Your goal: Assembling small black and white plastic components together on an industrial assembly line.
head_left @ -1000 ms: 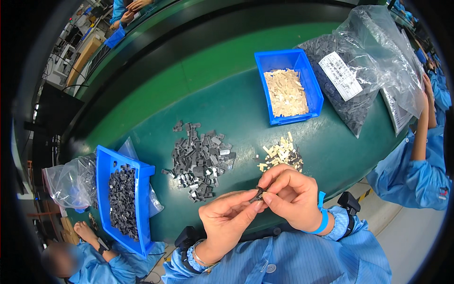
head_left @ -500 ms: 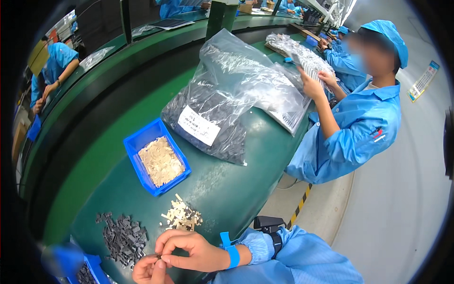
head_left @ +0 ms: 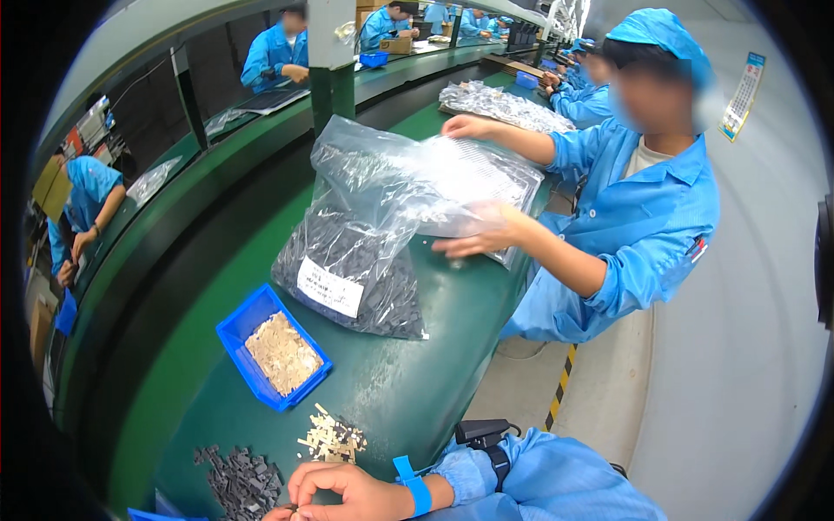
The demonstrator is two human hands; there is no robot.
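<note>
Right hand fingertips clamped on small dark piece, beside dark pile, likely set close for reach; left hand cropped, can't tell fingers.

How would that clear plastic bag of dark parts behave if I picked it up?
The clear plastic bag would probably flop, its unfilled end being thin and wrinkled. It may hang heavy at the other end, where small dark parts crowd together and could shift.
</note>
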